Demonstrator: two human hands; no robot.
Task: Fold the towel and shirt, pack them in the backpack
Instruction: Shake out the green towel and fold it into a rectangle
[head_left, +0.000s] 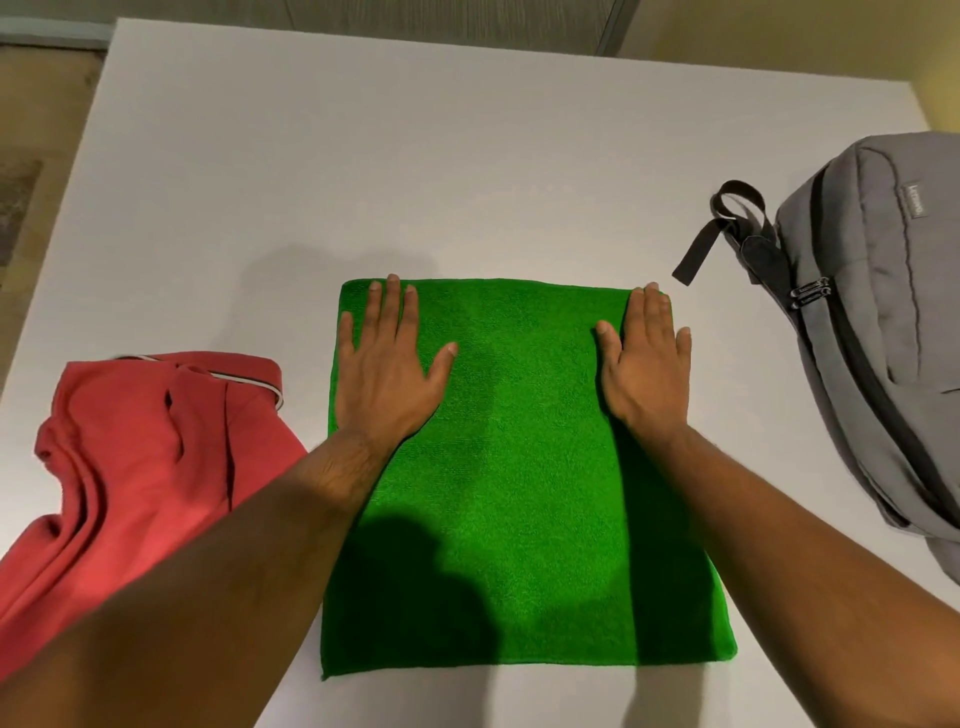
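Note:
A green towel (519, 467) lies flat on the white table (363, 156), folded into a rectangle with its far edge away from me. My left hand (387, 358) rests palm down on the towel's far left corner, fingers spread. My right hand (644, 358) rests palm down on the far right corner, fingers apart. Neither hand grips anything. A red shirt (135, 467) with a white-trimmed collar lies crumpled to the left of the towel, partly under my left forearm. A grey backpack (878, 332) lies on the right, its zip closed as far as I can see.
The backpack's dark top handle and strap (722, 228) stick out toward the towel. The table's left edge (62, 218) runs beside a brownish floor. The far edge of the table meets a wall.

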